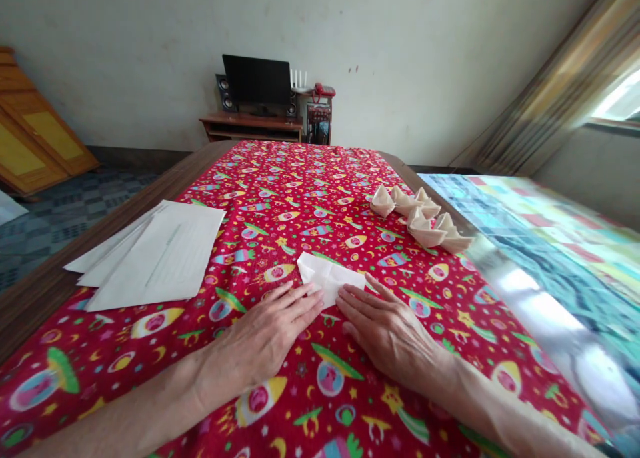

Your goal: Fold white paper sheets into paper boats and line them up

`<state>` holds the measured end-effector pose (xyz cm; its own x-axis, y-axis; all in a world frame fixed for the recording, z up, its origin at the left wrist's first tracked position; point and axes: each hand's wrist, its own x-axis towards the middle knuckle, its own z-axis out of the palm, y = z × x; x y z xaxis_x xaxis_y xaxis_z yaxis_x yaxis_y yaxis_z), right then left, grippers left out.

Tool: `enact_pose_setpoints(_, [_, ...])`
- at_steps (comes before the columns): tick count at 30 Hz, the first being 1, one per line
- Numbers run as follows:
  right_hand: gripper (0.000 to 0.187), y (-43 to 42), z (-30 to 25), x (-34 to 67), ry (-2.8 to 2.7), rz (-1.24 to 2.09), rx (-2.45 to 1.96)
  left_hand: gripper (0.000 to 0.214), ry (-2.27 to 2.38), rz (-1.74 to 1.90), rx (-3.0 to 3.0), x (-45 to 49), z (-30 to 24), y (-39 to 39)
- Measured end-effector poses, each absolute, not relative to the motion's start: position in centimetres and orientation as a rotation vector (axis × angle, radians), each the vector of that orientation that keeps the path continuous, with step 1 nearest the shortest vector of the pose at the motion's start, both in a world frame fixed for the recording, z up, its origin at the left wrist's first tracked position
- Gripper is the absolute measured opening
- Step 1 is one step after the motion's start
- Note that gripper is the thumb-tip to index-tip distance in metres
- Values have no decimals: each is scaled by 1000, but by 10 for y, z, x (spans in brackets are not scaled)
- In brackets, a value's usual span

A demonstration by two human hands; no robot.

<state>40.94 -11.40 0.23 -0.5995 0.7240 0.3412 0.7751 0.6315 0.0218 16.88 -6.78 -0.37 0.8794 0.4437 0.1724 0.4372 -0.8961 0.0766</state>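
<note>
A small folded piece of white paper [327,276] lies on the red patterned tablecloth [280,198]. My left hand [265,331] lies flat with fingers stretched out, its fingertips pressing the paper's near left edge. My right hand [387,328] also lies flat and open, with its fingertips on the paper's near right edge. Neither hand grips anything.
A stack of white paper sheets [155,255] lies at the left. Several folded cream paper shapes [423,218] sit at the right near the table edge. A desk with a monitor [257,85] stands against the far wall. A wooden cabinet [30,131] is at far left.
</note>
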Motion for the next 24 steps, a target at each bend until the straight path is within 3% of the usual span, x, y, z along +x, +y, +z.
enact_pose_setpoints(6, [27, -111, 6, 417, -2488, -382, -1291, 50, 601, 314, 3015, 168, 11, -65])
enact_pose_setpoints(10, [25, -96, 7, 409, -2462, -362, -1369, 20, 625, 467, 2893, 186, 20, -49])
enact_pose_setpoints(15, [21, -76, 2, 409, -2289, -254, -1551, 10, 737, 521, 2757, 207, 11, -11])
enact_pose_setpoints(17, [20, -74, 0, 414, -2195, -175, -1589, 16, 795, 570, 2713, 209, 4, 0])
enact_pose_setpoints(21, [23, -78, 0, 421, -2132, -96, -1664, 54, 840, 609, 2716, 205, -3, 12])
enact_pose_setpoints(24, [19, -78, -2, 421, -2123, -64, -1629, 59, 826, 551, 2745, 204, -3, 14])
